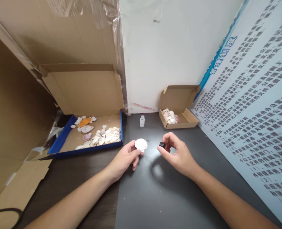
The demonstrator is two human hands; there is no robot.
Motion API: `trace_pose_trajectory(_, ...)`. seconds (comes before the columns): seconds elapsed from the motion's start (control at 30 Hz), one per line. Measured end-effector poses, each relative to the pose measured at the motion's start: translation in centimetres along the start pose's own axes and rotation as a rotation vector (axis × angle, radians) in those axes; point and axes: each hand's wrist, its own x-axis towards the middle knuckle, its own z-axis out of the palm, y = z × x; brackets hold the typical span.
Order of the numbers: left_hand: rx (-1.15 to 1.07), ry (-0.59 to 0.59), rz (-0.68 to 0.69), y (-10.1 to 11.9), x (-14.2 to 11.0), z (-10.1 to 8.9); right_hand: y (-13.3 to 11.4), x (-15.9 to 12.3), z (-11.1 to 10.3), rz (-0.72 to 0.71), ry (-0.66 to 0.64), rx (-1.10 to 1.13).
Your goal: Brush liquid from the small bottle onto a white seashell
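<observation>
My left hand [125, 159] holds a white, fan-shaped seashell [141, 144] between thumb and fingers, above the dark table. A small black cap [162, 145] is pinched between the thumb and fingertips of my right hand [177, 154], to the right of the shell and apart from it. Whether anything extends from the cap is too small to tell. Beyond both hands a small clear bottle [142, 121] with a printed label stands upright on the table.
At left, an open blue-edged cardboard box [70, 140] holds many loose shells [107, 136] and an orange one [85, 122]. A smaller open box [188, 119] at back right contains shells [170, 116]. Cardboard walls [83, 38] and a printed board [255, 105] enclose the table [141, 203].
</observation>
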Motion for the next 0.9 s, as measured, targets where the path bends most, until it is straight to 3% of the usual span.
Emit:
trace_pose_trajectory(0.13,0.021,-0.009,0.016,-0.18,0.04,-0.08,-0.04,0.01,0.14,-0.034,-0.121,0.035)
trace_pose_trajectory(0.27,0.039,-0.014,0.024,-0.52,0.17,-0.24,0.01,0.07,0.09,0.016,0.033,-0.027)
trace_pose_trajectory(0.43,0.041,-0.023,0.033,-0.56,0.19,-0.25,-0.02,0.13,0.04,-0.019,-0.093,0.056)
trace_pose_trajectory(0.6,0.064,-0.029,0.027,-0.46,0.14,-0.21,-0.01,0.14,-0.02,0.023,0.049,0.018)
trace_pose_trajectory(0.73,0.071,-0.028,0.031,-0.38,0.13,-0.17,-0.13,0.05,-0.05,-0.019,-0.112,0.102)
trace_pose_trajectory(0.9,0.062,-0.032,0.028,-0.37,0.12,-0.13,0.05,0.15,-0.05,0.007,0.045,0.023)
